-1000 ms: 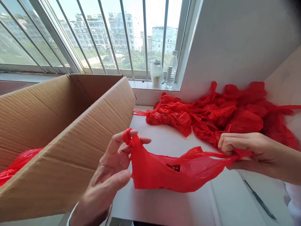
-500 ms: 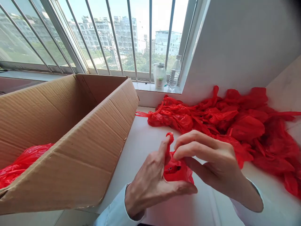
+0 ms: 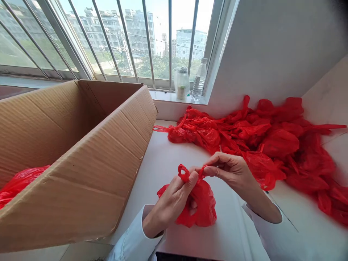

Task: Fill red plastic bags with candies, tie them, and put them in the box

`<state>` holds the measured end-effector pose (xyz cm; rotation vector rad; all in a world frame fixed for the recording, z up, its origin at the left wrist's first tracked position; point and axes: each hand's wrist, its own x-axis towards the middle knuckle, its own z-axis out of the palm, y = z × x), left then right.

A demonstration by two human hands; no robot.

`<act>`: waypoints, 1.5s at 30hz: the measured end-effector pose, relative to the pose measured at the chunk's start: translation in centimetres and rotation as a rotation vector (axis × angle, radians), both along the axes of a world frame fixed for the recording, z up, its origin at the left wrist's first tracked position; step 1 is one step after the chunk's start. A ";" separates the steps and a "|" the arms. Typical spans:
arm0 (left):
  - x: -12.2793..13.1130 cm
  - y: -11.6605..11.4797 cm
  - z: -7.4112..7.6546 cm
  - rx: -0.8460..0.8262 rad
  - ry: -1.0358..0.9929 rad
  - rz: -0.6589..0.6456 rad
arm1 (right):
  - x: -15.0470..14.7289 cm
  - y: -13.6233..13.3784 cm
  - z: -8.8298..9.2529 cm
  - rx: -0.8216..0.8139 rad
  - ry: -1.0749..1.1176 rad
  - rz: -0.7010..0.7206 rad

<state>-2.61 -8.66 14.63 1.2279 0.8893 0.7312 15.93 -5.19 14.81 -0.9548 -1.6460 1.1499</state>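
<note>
A small red plastic bag (image 3: 205,208) hangs just over the white tabletop, gathered at its neck between my hands. My left hand (image 3: 174,199) is closed around the neck, thumb pressed on top, with a looped handle sticking up above the fingers. Between thumb and fingertips, my right hand (image 3: 233,170) pinches the other handle of the same bag and pulls it to the right. What the bag contains is hidden by the plastic. Part of the bag also shows to the left, behind my left hand.
A large open cardboard box (image 3: 108,163) stands at the left, with red plastic (image 3: 21,183) inside it. Many red bags (image 3: 244,134) lie heaped along the wall at the right. On the windowsill stand a water bottle (image 3: 199,79) and a clear container (image 3: 181,83). Bars cover the window.
My left hand has closed around the bag's neck, where its fingers were spread before. My right hand has taken a pinch on a handle. The bag now shows fuller below my hands.
</note>
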 end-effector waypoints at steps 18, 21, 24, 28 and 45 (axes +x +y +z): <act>-0.4 -1.6 -0.1 1.203 0.763 0.112 | -0.8 -1.0 -0.7 0.113 -0.127 0.252; -0.4 -1.6 -0.3 1.440 0.825 0.278 | -1.5 -0.5 -1.8 0.027 -0.098 0.306; -0.7 -1.3 -1.0 1.400 0.705 0.359 | -1.6 -0.2 -2.6 -0.048 -0.107 0.428; -1.5 -1.0 -1.9 1.327 0.655 0.421 | -1.5 -0.1 -2.5 0.130 -0.194 0.250; -5.1 -3.1 -5.7 1.262 0.477 0.482 | 0.3 -1.2 -5.9 0.597 -0.536 -0.344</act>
